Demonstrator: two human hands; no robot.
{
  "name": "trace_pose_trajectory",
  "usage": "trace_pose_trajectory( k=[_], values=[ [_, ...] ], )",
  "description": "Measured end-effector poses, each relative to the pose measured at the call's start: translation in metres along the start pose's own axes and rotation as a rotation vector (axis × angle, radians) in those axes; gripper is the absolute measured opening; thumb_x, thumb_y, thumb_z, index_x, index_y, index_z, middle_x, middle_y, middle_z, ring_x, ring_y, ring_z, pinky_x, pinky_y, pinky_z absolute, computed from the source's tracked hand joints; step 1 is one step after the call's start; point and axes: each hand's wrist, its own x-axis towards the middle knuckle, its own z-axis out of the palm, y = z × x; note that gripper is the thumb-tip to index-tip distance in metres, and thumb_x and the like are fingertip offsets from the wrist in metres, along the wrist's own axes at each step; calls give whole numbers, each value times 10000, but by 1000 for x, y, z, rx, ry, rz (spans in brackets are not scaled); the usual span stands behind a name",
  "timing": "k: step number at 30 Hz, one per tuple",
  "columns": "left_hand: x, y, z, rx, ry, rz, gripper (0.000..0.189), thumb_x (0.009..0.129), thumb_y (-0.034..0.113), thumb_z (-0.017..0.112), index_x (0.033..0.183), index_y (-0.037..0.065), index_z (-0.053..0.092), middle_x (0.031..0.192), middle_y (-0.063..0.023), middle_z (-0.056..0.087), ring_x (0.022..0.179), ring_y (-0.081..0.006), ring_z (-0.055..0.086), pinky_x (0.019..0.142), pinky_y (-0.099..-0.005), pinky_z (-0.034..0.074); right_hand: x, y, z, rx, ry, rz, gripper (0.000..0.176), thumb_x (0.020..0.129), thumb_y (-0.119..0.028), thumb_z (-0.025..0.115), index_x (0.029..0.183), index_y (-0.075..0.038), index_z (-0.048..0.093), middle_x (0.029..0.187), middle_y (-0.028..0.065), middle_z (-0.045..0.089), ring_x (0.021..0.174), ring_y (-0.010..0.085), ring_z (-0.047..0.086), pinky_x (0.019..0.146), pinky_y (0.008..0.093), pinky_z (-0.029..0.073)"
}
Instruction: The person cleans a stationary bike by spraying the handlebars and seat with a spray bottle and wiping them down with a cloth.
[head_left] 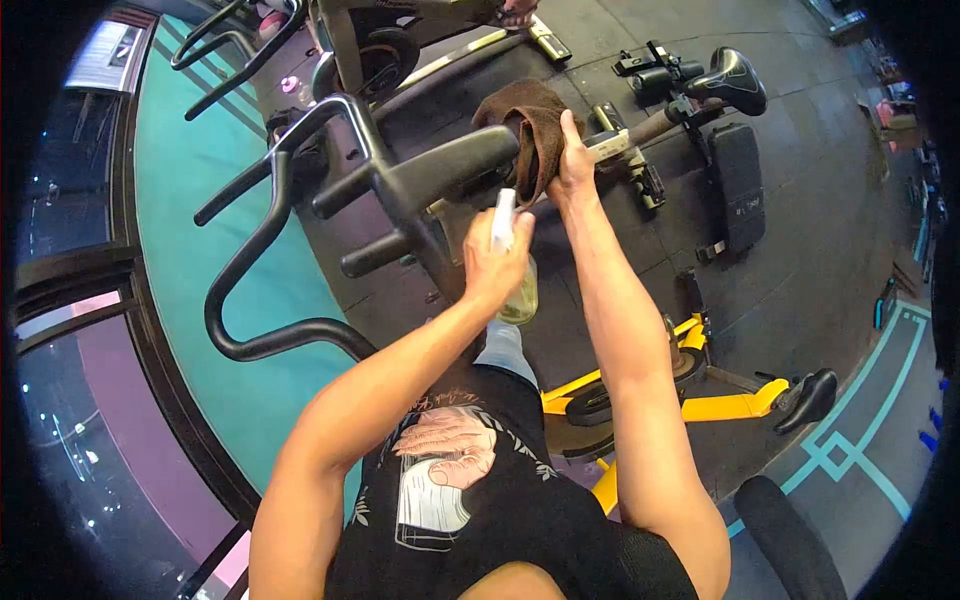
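Note:
My left hand [495, 262] is wrapped round a spray bottle [521, 297] with a white trigger head and a pale yellow-green liquid in its clear body. The nozzle points up toward a dark brown towel [540, 128]. My right hand [574, 165] holds this towel bunched, thumb up, beside the end of a black padded bar. That bar belongs to the handlebar [455, 165] of an exercise bike, just ahead of my left hand. The towel hides part of the bike behind it. Most of my right fingers are hidden behind the towel.
A bike saddle [738, 82] stands at the upper right. Near my right elbow is a yellow bike [730, 406] with a black saddle. Another bike [385, 50] stands ahead, with part of a person's hand [518, 12] beside it. A pink-capped bottle [291, 86] sits near the teal strip [200, 200].

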Motion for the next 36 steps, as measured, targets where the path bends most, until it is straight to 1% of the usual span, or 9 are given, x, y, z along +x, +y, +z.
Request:
trace_pose_trajectory(
  k=[4,7,10,13,20,29,33,34,36],
  values=[
    [-33,33,-45,-199,-187,307,229,927,184,702,1047,-6,653,949,-114,626,880,-205,616,806,-329,486,-20,33,8,-108,83,-258,349,1018,-247,590,1270,-6,593,1176,97,668,1037,231,654,911,368,534],
    [-55,72,-92,-239,-299,279,209,930,153,699,1041,-16,645,1003,-100,610,926,-197,608,805,-308,474,-58,52,23,-189,215,-344,394,1007,-211,601,1341,-11,538,1261,95,629,1107,228,628,969,378,517],
    [-69,87,-123,-382,-386,121,241,885,139,740,1048,-19,660,983,-132,645,879,-265,650,785,-358,515,-72,64,32,-17,329,-292,387,1003,-209,595,1325,-3,541,1224,117,642,1084,274,647,930,428,545],
    [-76,81,-152,-355,-502,315,254,887,156,741,1052,-24,669,1011,-141,660,916,-266,661,818,-350,527,-37,43,14,159,264,-101,354,998,-270,594,1237,-9,580,1072,144,679,902,327,697,785,484,600],
    [-96,57,-207,-292,-499,245,255,888,185,732,1002,-36,674,1019,-183,653,952,-297,652,867,-396,529,-83,99,16,191,371,-213,374,996,-249,618,1245,27,576,1133,112,671,1016,274,668,905,447,558],
    [-100,32,-237,-402,-577,178,394,936,361,701,998,-22,628,1035,-116,558,855,-166,585,1057,-522,461,-147,144,-34,-133,167,68,370,951,-218,692,1247,-11,612,1109,85,681,949,202,660,846,363,544],
    [-106,22,-253,-397,-553,149,393,930,361,707,990,-20,633,1029,-119,561,866,-174,586,1060,-543,458,-188,87,-16,-819,593,-695,307,999,-254,624,1157,7,657,1128,164,697,1041,273,664,915,360,507],
    [-109,18,-256,-412,-525,143,354,920,301,726,981,-38,645,1027,-129,581,874,-186,610,1046,-518,480,-193,71,0,-969,540,-709,248,968,-174,618,1152,-13,661,1183,195,679,1094,333,655,934,393,505],
    [-112,13,-259,-400,-495,110,363,918,312,728,978,-35,642,1026,-127,579,873,-186,608,1052,-524,474,-166,64,1,-1401,137,-1251,250,924,-104,601,1157,-42,667,1224,166,673,1152,343,627,970,421,494]
  ],
)
